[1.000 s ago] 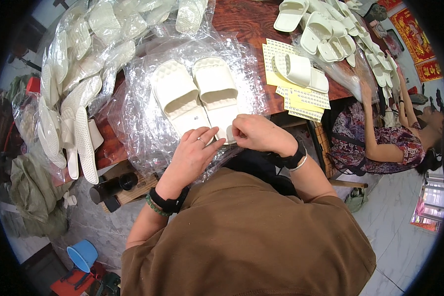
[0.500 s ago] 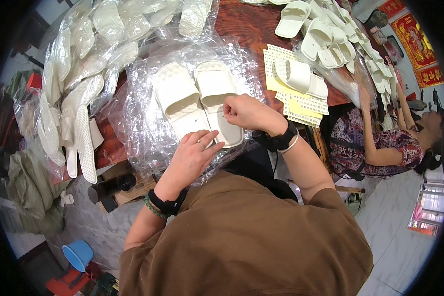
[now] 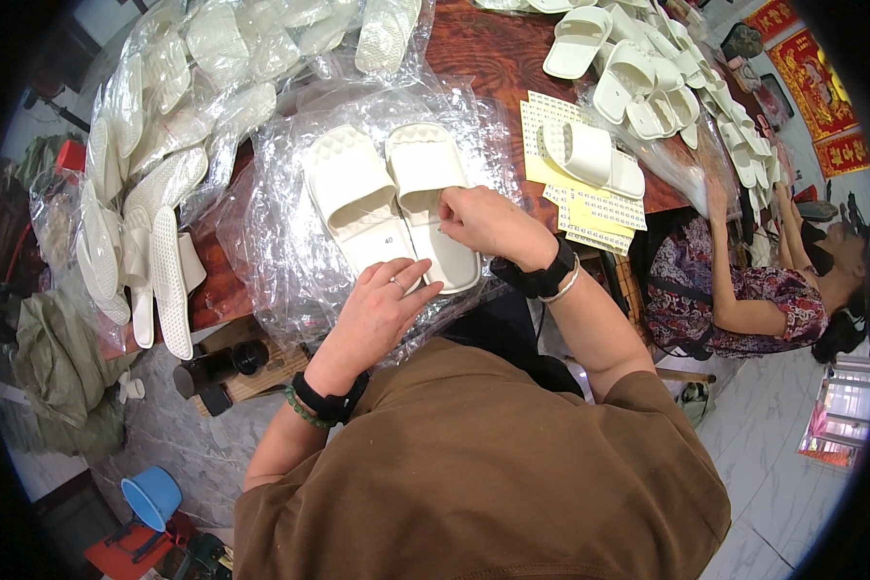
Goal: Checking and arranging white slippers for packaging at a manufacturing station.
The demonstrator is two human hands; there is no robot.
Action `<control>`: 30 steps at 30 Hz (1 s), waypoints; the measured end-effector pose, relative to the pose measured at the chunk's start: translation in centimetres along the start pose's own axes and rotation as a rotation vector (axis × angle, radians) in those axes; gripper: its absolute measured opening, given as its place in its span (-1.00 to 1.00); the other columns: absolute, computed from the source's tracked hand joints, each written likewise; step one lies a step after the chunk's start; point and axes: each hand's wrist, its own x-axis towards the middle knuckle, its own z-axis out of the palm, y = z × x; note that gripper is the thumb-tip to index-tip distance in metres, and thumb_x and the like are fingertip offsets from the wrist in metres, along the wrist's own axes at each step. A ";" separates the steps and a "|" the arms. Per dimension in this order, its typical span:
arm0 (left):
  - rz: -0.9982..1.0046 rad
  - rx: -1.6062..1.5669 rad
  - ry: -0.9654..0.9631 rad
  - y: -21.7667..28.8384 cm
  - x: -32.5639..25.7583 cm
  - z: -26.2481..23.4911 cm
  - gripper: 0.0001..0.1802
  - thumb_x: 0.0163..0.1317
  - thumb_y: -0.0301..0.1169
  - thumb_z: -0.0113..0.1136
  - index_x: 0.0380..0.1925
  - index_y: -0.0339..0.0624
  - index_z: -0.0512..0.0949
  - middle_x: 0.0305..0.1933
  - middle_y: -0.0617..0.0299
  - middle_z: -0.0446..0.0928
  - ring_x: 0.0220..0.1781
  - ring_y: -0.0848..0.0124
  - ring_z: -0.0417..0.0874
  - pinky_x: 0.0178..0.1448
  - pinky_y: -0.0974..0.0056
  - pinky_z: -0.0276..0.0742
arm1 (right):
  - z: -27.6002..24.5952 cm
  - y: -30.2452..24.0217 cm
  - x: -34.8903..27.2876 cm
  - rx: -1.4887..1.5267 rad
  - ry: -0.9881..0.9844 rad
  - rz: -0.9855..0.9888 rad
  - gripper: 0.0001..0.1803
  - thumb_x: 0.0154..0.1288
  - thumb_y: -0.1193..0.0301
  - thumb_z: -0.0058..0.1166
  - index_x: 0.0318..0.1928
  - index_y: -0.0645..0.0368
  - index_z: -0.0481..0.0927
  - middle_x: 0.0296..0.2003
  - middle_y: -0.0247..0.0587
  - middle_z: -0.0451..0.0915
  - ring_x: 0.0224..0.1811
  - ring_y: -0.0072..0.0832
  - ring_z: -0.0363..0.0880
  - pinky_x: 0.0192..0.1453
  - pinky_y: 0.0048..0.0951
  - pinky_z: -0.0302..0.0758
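a person's left hand rests, fingers loosely spread, on the heel end of a cream left slipper, reaching toward its mate, perhaps to keep the pair from sliding. the right hand is curled, fingertips drawn together over the footbed of the right slipper; whether they hold anything small cannot be told. ahead of both hands the toes point away, likely so the heels sit within easy reach; a small printed mark shows on the left footbed. beneath the pair, clear plastic bags lie layered, apparently as padding, on a red-brown table. beyond the right hand, label sheets lie under a loose slipper, which may serve as a weight. left of the left hand, bagged slippers are heaped; well to the right, a co-worker reaches toward unbagged slippers.
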 end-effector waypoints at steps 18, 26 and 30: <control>0.047 0.005 0.031 -0.1 -0.4 0.2 -0.61 0.20 -0.40 0.27 0.07 -0.06 0.61 0.24 0.15 0.49 0.29 0.15 0.45 0.30 0.07 0.38 | 0.5 -3.2 -1.5 -0.118 0.119 -0.037 -0.73 0.23 0.31 0.28 -0.24 0.25 0.54 -0.38 0.07 0.65 -0.26 0.07 0.66 -0.19 -0.04 0.55; 0.047 0.012 0.099 -0.2 -1.3 -0.6 -0.66 0.18 -0.42 0.31 -0.01 -0.12 0.64 0.24 0.09 0.50 0.27 0.10 0.48 0.29 0.04 0.42 | -0.4 -4.7 -1.0 -0.163 0.085 -0.114 -0.74 0.25 0.33 0.21 -0.25 0.30 0.52 -0.36 0.08 0.62 -0.20 0.04 0.64 -0.12 -0.04 0.56; -0.029 -0.051 0.170 -0.4 -2.2 -1.9 -0.67 0.16 -0.42 0.36 -0.04 -0.16 0.65 0.12 0.08 0.59 0.22 0.07 0.54 0.26 0.02 0.46 | -0.7 -5.4 -1.7 -0.124 0.104 -0.120 -0.72 0.26 0.31 0.21 -0.24 0.30 0.53 -0.29 0.10 0.60 -0.20 0.04 0.62 -0.08 -0.05 0.55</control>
